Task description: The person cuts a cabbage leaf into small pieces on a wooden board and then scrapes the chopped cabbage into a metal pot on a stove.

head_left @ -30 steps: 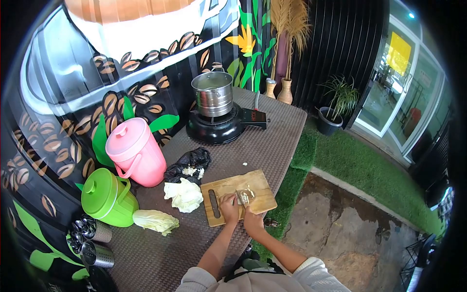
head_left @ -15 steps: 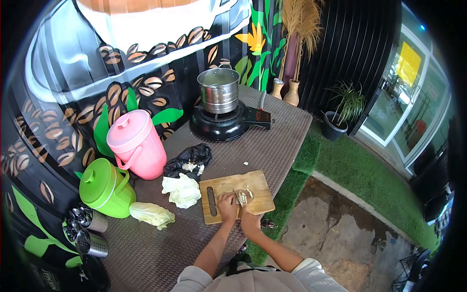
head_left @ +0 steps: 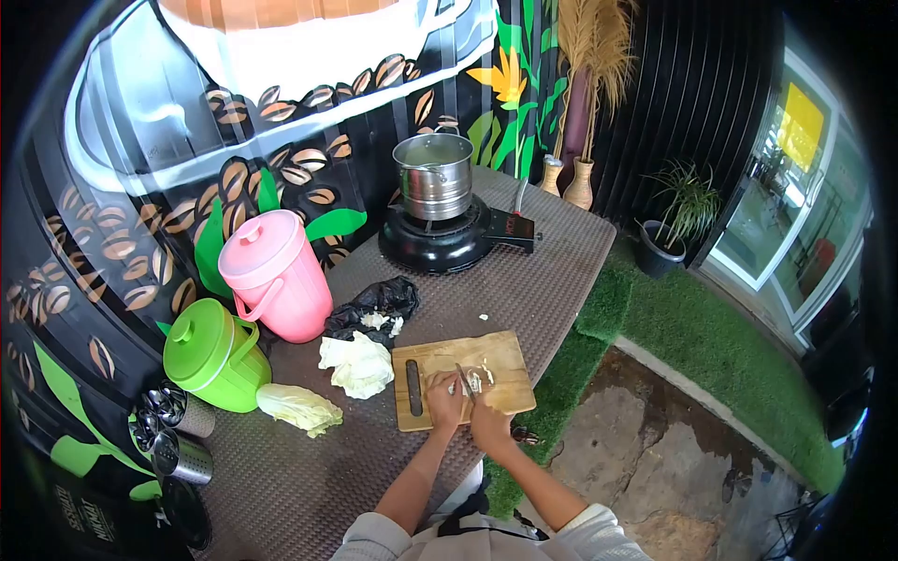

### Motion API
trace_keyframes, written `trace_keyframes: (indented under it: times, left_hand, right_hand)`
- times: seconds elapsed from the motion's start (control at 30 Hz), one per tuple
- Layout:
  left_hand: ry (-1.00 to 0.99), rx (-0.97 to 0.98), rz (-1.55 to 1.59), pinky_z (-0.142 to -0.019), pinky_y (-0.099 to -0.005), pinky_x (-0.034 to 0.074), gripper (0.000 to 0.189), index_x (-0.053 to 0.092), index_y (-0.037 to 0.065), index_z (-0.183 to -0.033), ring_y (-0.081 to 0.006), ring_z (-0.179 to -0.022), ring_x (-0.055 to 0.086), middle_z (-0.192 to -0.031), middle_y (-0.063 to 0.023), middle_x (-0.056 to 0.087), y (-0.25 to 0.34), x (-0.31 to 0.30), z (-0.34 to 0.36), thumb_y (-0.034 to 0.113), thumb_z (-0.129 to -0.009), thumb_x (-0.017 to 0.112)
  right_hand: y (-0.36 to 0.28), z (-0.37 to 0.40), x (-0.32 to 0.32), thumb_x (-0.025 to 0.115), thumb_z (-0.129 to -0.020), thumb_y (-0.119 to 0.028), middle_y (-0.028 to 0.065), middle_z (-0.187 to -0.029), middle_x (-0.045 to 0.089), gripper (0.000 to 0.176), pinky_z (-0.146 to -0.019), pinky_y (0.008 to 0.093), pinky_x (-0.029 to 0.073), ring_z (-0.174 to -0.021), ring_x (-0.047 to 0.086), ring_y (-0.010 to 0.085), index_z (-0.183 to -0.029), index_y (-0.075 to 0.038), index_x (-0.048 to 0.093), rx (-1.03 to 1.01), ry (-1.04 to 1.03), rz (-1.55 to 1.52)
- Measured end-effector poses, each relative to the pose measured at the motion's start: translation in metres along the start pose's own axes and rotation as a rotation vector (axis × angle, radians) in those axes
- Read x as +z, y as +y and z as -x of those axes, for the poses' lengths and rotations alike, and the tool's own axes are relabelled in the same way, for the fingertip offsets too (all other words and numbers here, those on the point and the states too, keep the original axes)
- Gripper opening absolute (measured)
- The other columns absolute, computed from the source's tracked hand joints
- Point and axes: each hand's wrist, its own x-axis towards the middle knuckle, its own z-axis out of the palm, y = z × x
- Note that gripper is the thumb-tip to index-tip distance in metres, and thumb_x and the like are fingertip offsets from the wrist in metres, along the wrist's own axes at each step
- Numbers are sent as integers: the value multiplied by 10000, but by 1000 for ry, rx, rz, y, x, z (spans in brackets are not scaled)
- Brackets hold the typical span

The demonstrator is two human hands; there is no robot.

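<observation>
On the wooden cutting board [head_left: 432, 361], my right hand [head_left: 489, 425] is closed round the handle of a knife [head_left: 466, 380]. Only a thin part of the blade shows, pointing away from me. My left hand [head_left: 445, 400] presses on the board just left of the blade, fingers bent together; whatever lies under them is mostly hidden. Small pale slices [head_left: 482, 376] are scattered to the right of the blade. Beyond the board's left edge are a piece of pale leafy cabbage [head_left: 357, 366] and a longer cabbage piece [head_left: 299, 409].
A black plastic bag [head_left: 385, 301] with white scraps lies behind the cabbage. Pink [head_left: 278, 276] and green [head_left: 213, 358] lidded jugs stand along the wall. At the back, a steel pot [head_left: 434, 178] sits on a black portable stove [head_left: 435, 245]. Metal cutlery holders [head_left: 182, 456] stand at left.
The whole view has shifted slightly, so everything appears a little further right. Both hands stay on the board, with the knife still between them.
</observation>
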Motion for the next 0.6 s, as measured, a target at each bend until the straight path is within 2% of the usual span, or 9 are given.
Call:
trace_keyframes:
  times: [0.07, 0.1, 0.17, 0.23, 0.3, 0.33, 0.4, 0.5, 0.6]
  left_hand:
    - [12, 10, 1, -847, -384, 468, 145, 711, -25, -894, -300, -943, 577, -909, -136, 666, -1, 2, -2, 23, -788, 624]
    - [4, 8, -1, -845, -384, 468, 146, 710, -28, -895, -301, -943, 577, -911, -137, 665, -2, 1, -3, 24, -788, 626]
    - [-14, 4, 0, -844, -384, 469, 148, 710, -30, -897, -302, -943, 577, -913, -138, 665, -2, 1, 0, 25, -787, 628]
    - [-15, -42, 29, -843, -385, 469, 153, 710, -34, -901, -303, -940, 577, -918, -139, 664, 1, 0, 0, 22, -786, 626]
    - [-5, -10, 0, -852, -385, 468, 164, 711, -24, -919, -298, -950, 577, -921, -136, 665, 2, -1, 1, 21, -787, 625]
    - [1, 3, 1, -858, -385, 466, 169, 710, -20, -929, -297, -958, 576, -923, -136, 665, 4, -2, 1, 24, -790, 624]
    - [-8, 9, -1, -875, -387, 461, 178, 707, -11, -948, -297, -977, 572, -932, -139, 666, 3, -3, 3, 32, -798, 622]
    - [-11, 6, -10, -876, -392, 459, 171, 708, -13, -940, -305, -978, 571, -934, -148, 664, 0, 0, 4, 32, -803, 616]
    - [-7, -5, -9, -875, -401, 457, 169, 706, -17, -935, -315, -976, 571, -931, -160, 660, -5, 2, 4, 30, -806, 607]
  right_hand:
    - [-1, 7, 35, 496, -890, -154, 132, -676, 671, 223, -470, 378, 541, -577, 681, 285, -1048, 0, 467, -33, 419, 142]
    - [-5, 4, 33, 496, -890, -154, 132, -676, 671, 223, -470, 378, 541, -577, 681, 285, -1048, 0, 467, -32, 418, 145]
    - [-9, -2, 29, 505, -880, -160, 147, -692, 676, 246, -501, 379, 551, -595, 686, 280, -1059, 5, 466, 78, -18, 24]
    - [-4, -19, 18, 493, -887, -167, 185, -732, 676, 262, -570, 407, 561, -658, 692, 313, -1078, 11, 465, 74, -22, -32]
    - [2, -39, 4, 478, -891, -136, 225, -798, 660, 229, -676, 469, 540, -791, 670, 383, -1064, 12, 451, 92, -160, -175]
    - [12, -47, 4, 478, -891, -136, 225, -798, 660, 229, -676, 469, 540, -791, 670, 383, -1064, 12, 451, 95, -161, -179]
    - [27, -56, 4, 457, -913, -171, 216, -798, 664, 280, -661, 499, 524, -786, 659, 406, -1120, 18, 441, -124, -162, -200]
    - [15, -35, -36, 448, -925, -201, 216, -833, 669, 330, -667, 515, 515, -791, 659, 402, -1155, 35, 430, -108, -218, -195]
    - [7, -15, 5, 465, -917, -204, 219, -768, 666, 280, -631, 489, 529, -710, 672, 373, -1099, 8, 441, 8, -144, -134]
